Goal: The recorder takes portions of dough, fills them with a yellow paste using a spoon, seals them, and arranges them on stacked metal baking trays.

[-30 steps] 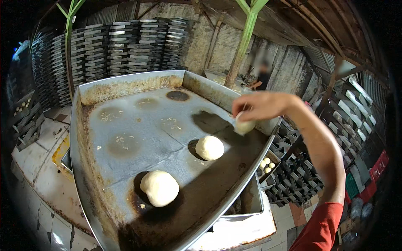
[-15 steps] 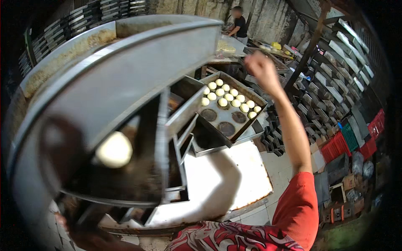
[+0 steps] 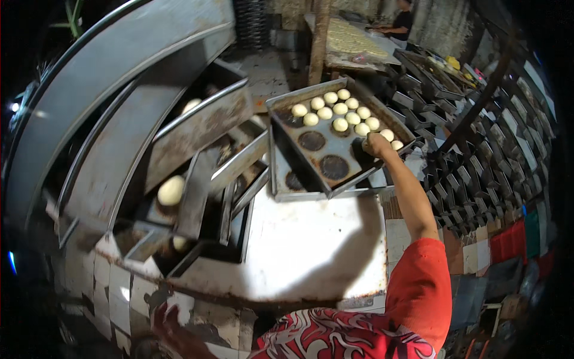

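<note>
My right hand [image 3: 376, 145] reaches into a metal tray [image 3: 305, 173] of round pale dough balls [image 3: 340, 124]. Its fingers are curled down among the balls at the tray's right side; whatever they grip is hidden. Several dark round marks show on the tray's bare near part. Low at the left, my left hand [image 3: 169, 326] hangs in shadow by the table's near edge, fingers apart, holding nothing. Beside the tray, metal tins [image 3: 200, 137] lean together at the left. A larger dough ball [image 3: 171, 190] sits inside one of them.
A white tabletop [image 3: 311, 245] with a rusty edge lies under the tins and tray. Stacked metal tins [image 3: 472, 179] fill the right side. Behind, a person in a dark shirt [image 3: 402, 23] works at a table covered with dough pieces [image 3: 353, 39]. A wooden post [image 3: 320, 42] stands near that table.
My right hand has come down from beyond the tray into it. My left hand has moved away from the tins. The view has shifted, and the tins at the left appear farther off.
</note>
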A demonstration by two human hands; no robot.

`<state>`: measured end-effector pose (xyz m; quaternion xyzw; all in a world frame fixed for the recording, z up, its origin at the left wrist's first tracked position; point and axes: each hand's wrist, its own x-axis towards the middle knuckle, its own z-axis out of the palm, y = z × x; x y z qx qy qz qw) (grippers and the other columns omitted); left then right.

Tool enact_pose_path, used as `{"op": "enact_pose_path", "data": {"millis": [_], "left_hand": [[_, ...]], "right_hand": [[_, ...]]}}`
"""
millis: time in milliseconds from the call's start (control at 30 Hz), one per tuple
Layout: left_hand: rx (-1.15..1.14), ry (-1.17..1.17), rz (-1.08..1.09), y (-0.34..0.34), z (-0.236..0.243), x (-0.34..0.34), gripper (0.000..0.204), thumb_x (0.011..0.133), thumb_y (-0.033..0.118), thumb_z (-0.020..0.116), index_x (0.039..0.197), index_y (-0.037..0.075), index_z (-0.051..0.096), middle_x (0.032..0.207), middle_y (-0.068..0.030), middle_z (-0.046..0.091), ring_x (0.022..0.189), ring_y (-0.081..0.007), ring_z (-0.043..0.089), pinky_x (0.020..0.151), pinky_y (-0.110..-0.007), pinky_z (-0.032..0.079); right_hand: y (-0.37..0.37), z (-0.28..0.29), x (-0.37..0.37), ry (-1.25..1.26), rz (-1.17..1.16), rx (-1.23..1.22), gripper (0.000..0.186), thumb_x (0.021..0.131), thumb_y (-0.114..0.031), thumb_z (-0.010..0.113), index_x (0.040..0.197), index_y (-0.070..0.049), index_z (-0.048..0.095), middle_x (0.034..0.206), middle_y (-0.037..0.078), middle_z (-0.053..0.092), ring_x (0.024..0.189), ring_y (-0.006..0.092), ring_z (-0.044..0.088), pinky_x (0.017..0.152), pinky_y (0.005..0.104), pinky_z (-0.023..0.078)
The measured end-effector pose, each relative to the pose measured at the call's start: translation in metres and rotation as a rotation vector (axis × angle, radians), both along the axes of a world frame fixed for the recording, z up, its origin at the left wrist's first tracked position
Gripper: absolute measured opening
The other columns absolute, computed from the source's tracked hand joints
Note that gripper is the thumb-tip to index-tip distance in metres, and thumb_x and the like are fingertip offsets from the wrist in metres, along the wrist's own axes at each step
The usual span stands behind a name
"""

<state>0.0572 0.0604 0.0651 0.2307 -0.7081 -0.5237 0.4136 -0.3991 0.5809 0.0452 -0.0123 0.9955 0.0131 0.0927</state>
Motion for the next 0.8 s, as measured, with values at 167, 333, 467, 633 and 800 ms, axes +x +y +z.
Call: {"op": "enact_pose_path", "data": {"millis": [167, 333, 467, 633, 800], "left_hand": [[0.643, -0.011, -0.423, 0.03, -0.027, 0.012, 0.04, 0.091, 0.026, 0.048, 0.118, -0.003, 0.046, 0.111, -0.0172, 0.054, 0.103, -0.0283, 0.055, 0.087, -0.038, 0.046], [1.471, 0.242, -0.728, -0.025, -0.062, 0.047, 0.05, 0.096, 0.038, 0.035, 0.125, -0.003, 0.038, 0.122, -0.0213, 0.049, 0.113, -0.0345, 0.049, 0.097, -0.042, 0.039], [1.221, 0.142, -0.374, -0.098, -0.062, 0.106, 0.038, 0.097, 0.025, 0.04, 0.123, -0.003, 0.041, 0.118, -0.0158, 0.053, 0.111, -0.0269, 0.051, 0.097, -0.04, 0.039], [0.886, 0.367, -0.248, -0.122, -0.029, 0.118, 0.039, 0.098, 0.028, 0.034, 0.122, 0.0, 0.045, 0.121, -0.011, 0.051, 0.111, -0.0198, 0.05, 0.097, -0.033, 0.037], [1.203, 0.427, -0.378, -0.224, -0.068, 0.121, 0.043, 0.098, 0.033, 0.033, 0.119, -0.002, 0.047, 0.116, -0.013, 0.056, 0.108, -0.0228, 0.054, 0.094, -0.036, 0.042]], "right_hand": [[-0.18, 0.018, 0.182, 0.597, 0.233, -1.19, 0.056, 0.064, -0.014, 0.077, 0.105, -0.003, 0.041, 0.093, 0.012, 0.052, 0.087, 0.0222, 0.052, 0.075, 0.0334, 0.045], [-0.411, 0.009, 0.42, -0.096, 0.607, -1.109, 0.042, 0.075, -0.012, 0.065, 0.113, -0.004, 0.049, 0.117, 0.018, 0.051, 0.105, 0.0314, 0.053, 0.093, 0.0396, 0.04], [-0.477, 0.008, 0.481, -0.109, 1.236, -1.173, 0.03, 0.077, -0.007, 0.058, 0.105, 0.001, 0.053, 0.108, 0.018, 0.056, 0.098, 0.033, 0.056, 0.083, 0.0412, 0.044], [-0.609, 0.012, 0.496, 0.042, 0.78, -1.615, 0.024, 0.093, -0.019, 0.049, 0.099, 0.002, 0.058, 0.093, 0.015, 0.062, 0.083, 0.023, 0.06, 0.075, 0.0299, 0.047], [-0.73, -0.066, 0.427, -0.829, 0.561, -1.403, 0.029, 0.093, -0.028, 0.051, 0.094, -0.001, 0.059, 0.087, 0.008, 0.06, 0.077, 0.0139, 0.057, 0.067, 0.0267, 0.046]]}}
